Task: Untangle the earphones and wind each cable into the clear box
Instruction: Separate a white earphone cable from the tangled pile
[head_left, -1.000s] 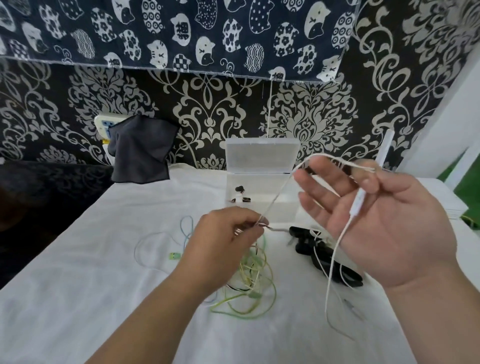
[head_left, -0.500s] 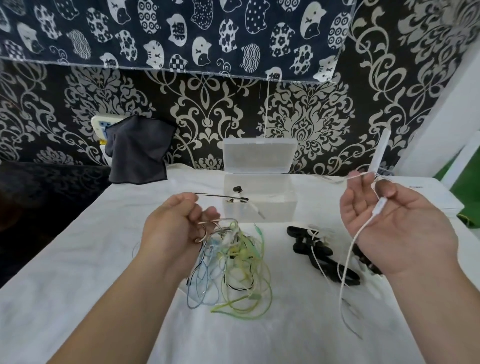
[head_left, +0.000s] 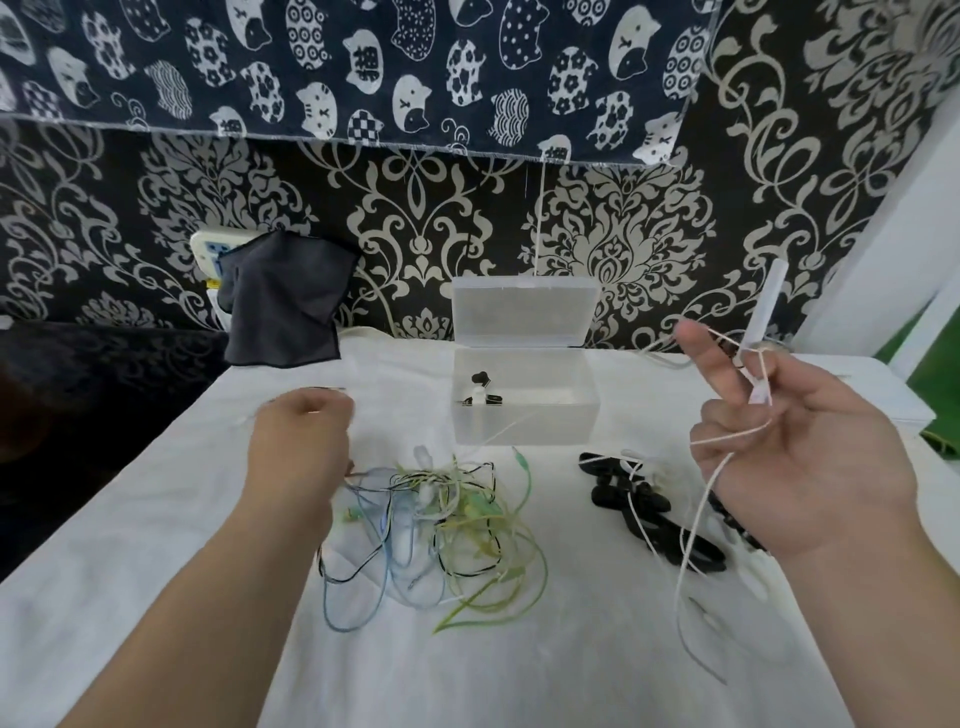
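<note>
A tangle of blue, green, yellow and black earphone cables (head_left: 441, 525) lies on the white cloth in front of the clear box (head_left: 524, 415). The box's lid (head_left: 519, 312) stands open, and black and white earbuds (head_left: 480, 389) lie inside. My left hand (head_left: 301, 447), blurred and curled into a fist, grips strands that lead out of the tangle's left side. My right hand (head_left: 795, 462) is raised to the right of the box. A white earphone cable (head_left: 696, 519) crosses its fingers, with the inline remote (head_left: 759, 395) pinched near the fingertips. The cable's tail hangs down to the cloth.
A pile of black earphones (head_left: 649, 512) lies between the tangle and my right hand. A dark cloth (head_left: 283, 304) hangs over a white power strip (head_left: 205, 249) at the back left. A white stick (head_left: 763, 306) leans at the back right. The table edge (head_left: 130, 467) runs diagonally at the left.
My left hand has moved left and farther back, dragging the coloured tangle open. My right hand has shifted right, and the white cable now crosses its fingers.
</note>
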